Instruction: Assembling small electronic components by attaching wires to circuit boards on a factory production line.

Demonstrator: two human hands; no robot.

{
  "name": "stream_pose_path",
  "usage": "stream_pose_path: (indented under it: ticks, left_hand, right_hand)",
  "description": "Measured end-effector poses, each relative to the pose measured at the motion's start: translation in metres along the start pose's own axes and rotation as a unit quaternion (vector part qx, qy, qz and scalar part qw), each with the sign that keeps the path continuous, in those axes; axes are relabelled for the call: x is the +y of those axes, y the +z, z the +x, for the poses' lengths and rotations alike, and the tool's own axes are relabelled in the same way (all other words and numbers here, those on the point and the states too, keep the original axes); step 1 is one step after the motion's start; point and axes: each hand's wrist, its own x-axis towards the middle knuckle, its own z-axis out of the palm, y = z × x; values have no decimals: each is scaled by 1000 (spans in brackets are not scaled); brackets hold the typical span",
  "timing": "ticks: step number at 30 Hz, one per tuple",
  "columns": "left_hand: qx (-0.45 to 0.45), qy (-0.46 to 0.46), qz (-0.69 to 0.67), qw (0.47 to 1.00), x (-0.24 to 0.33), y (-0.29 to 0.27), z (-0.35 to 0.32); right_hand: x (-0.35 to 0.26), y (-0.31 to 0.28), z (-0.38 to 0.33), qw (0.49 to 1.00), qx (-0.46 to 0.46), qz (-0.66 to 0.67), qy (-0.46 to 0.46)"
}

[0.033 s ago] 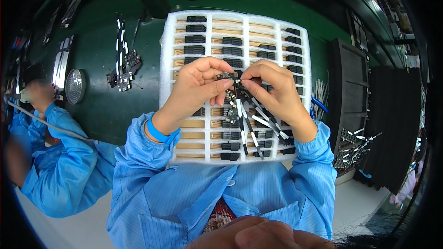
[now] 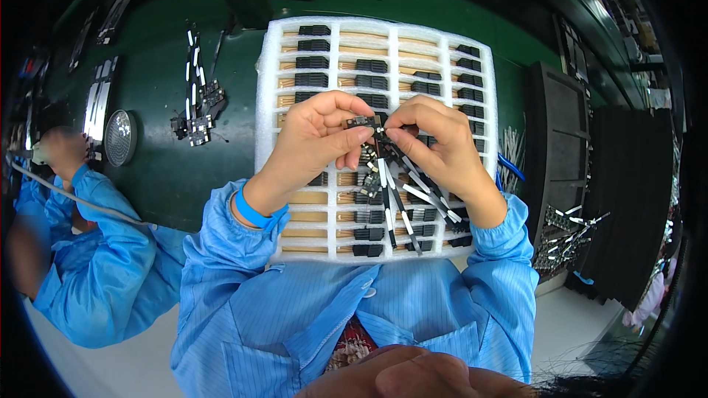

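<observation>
My left hand [image 2: 317,140] and my right hand [image 2: 439,147] meet above a white foam tray [image 2: 269,103]. Between the fingertips of both hands sits a small black component [image 2: 363,122]. My right hand also grips a bunch of flat black and white strip cables [image 2: 402,195] that hang down and fan out below it. The tray has rows of slots, and small black parts [image 2: 372,66] lie in many of them. Both forearms are in blue sleeves, with a blue band [image 2: 251,214] on my left wrist.
The tray rests on a dark green table [image 2: 158,177]. A loose pile of similar cable parts [image 2: 198,107] lies left of the tray. Black trays [image 2: 557,147] and more parts [image 2: 571,239] stand at the right. Another person in a blue coat [image 2: 81,250] works at the left.
</observation>
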Motion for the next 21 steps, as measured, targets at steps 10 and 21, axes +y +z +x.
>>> stream_pose_path:
  ticks: [10,21]
  left_hand:
    - [0,5,4,1000,-2,-1,0]
    - [7,-3,-3,1000,-1,1,1]
  right_hand:
    - [5,3,1,995,40,-58,-66]
    - [3,4,2,993,40,-81,-73]
